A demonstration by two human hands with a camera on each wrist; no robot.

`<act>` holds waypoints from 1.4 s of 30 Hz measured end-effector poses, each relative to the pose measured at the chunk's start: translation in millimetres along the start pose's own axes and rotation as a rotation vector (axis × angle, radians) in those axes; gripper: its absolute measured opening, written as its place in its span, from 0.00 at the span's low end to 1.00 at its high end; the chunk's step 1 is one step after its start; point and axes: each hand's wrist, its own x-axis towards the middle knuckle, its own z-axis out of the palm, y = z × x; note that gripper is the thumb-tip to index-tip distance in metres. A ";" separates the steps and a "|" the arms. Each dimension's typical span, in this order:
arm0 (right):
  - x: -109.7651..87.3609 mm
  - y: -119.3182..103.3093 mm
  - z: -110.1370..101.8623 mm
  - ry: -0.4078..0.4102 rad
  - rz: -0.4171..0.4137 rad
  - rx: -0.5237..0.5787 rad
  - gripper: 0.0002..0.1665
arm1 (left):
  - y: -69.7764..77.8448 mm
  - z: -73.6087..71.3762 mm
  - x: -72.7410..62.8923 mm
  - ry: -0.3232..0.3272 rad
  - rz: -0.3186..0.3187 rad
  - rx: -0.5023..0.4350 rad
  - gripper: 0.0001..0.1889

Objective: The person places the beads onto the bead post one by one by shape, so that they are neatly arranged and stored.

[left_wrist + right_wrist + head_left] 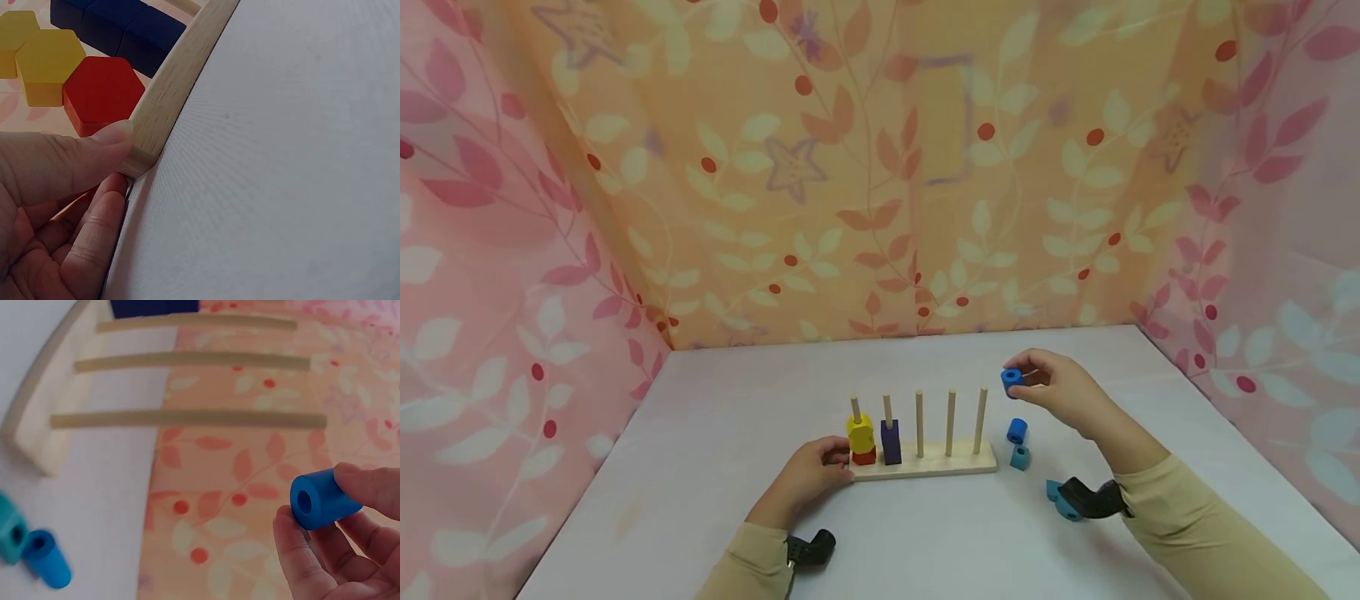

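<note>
My right hand (pixel 1063 393) pinches a blue cylinder bead (pixel 322 499) with a hole through it, between thumb and fingers. It is up in the air, right of the rightmost peg (pixel 981 421). My left hand (pixel 808 471) grips the left end of the wooden peg stand (pixel 936 468), the thumb lying against the base in the left wrist view. On the leftmost peg, yellow hexagonal blocks (pixel 861 433) sit above a red hexagonal block (pixel 103 90). Dark blue blocks (pixel 891 442) are stacked on the second peg. The other pegs are bare.
Right of the stand lie another blue cylinder (pixel 1017 431) and a teal block (pixel 1019 457), close together. More teal pieces (pixel 1067 507) lie nearer, partly behind the right wrist camera (pixel 1093 498). Flowered cloth walls (pixel 880 208) surround the white table (pixel 737 392) at the back and sides.
</note>
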 end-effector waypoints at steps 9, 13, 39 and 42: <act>16.4 -36.9 20.4 -0.005 -0.115 0.157 0.17 | 5.1 -1.4 -1.4 -0.004 -0.009 -0.031 0.23; 22.1 -46.3 32.5 -0.017 -0.144 0.237 0.17 | 2.9 -0.8 -1.5 0.004 -0.019 -0.028 0.23; 27.0 -55.8 86.3 -0.020 -0.135 0.342 0.17 | 4.3 -0.9 -0.9 0.020 -0.039 -0.011 0.23; 26.7 -55.1 86.2 -0.011 -0.128 0.335 0.17 | 3.6 -0.7 -0.7 0.019 -0.037 -0.012 0.23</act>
